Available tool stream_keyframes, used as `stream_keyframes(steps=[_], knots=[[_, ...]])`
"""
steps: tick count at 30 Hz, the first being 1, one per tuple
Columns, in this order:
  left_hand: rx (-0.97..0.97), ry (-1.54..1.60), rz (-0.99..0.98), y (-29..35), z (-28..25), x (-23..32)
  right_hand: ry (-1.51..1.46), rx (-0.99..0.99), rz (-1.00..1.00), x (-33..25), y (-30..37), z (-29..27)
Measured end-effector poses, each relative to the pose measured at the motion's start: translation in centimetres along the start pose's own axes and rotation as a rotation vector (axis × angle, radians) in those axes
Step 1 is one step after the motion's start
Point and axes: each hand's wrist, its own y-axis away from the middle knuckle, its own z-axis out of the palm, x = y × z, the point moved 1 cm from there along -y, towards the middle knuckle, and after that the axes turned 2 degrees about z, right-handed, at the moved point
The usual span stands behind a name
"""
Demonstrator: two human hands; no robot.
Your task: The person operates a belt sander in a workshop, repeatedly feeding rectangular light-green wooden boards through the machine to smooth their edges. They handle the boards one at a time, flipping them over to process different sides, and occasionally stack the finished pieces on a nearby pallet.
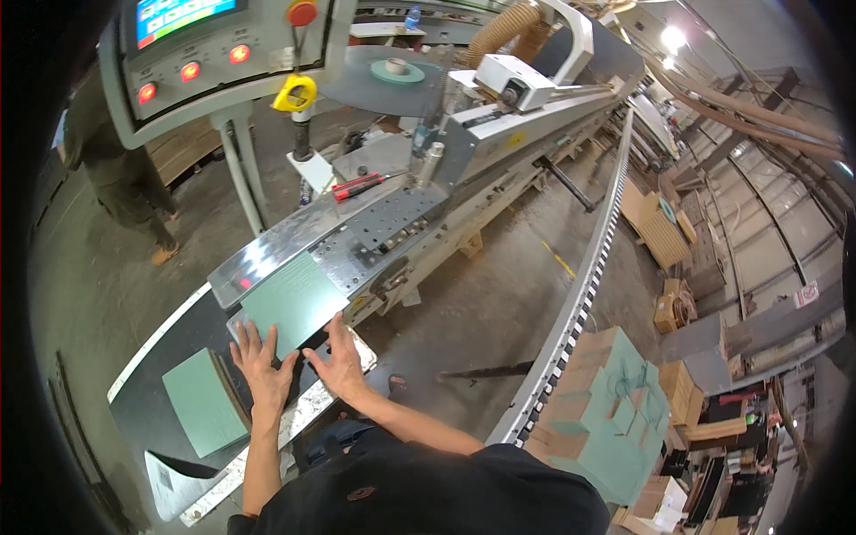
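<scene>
Hands first: left hand (260, 367) open, fingers spread, tips on the near-left edge of the green board (294, 299). Right hand (339, 361) also open, fingertips at the board's right corner, thumb toward the left thumb. Neither hand is closed around it; thumb contact, can't tell.

Board lies flat, green face up, across the near end of the machine's metal bed (325, 259). A stack (203, 406) of green-faced boards sits left of the left hand, on the dark counter (192, 332). Off to the right, a bigger pile (615, 410) of green-faced pieces, beyond the roller rail (571, 312).

Further up the bed: red-handled tool (358, 187) lying on the metal. Console (201, 98) at upper left: lit screen, three red-lit buttons, red knob. Yellow tape measure (296, 92) hangs below it. Behind: grey disc (352, 82), ribbed hose (504, 40). Another person (120, 174) stands far left, partly behind the console.
</scene>
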Motion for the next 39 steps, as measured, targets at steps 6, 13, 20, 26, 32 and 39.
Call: stream_keyframes(steps=[6,13,20,26,32,39], knots=[[-0.008,0.031,0.02,-1.5,1.9,2.0,-0.073,0.01,0.031,1.6,-1.6,-1.0],[-0.002,0.016,0.1,-4.4,5.4,5.2,-0.065,0.075,0.017,3.9,-5.2,-4.4],[-0.009,0.039,0.105,-8.0,9.3,10.2,-0.118,0.086,-0.001,8.3,-9.3,-8.4],[0.008,0.063,0.118,-11.8,13.3,15.3,-0.16,0.114,0.028,12.7,-13.6,-12.5],[0.004,0.215,0.151,-15.0,16.5,19.7,-0.147,0.052,0.064,17.1,-17.0,-16.2],[-0.071,0.217,0.062,-17.4,20.9,23.5,-0.125,0.084,0.065,20.9,-20.0,-19.8]])
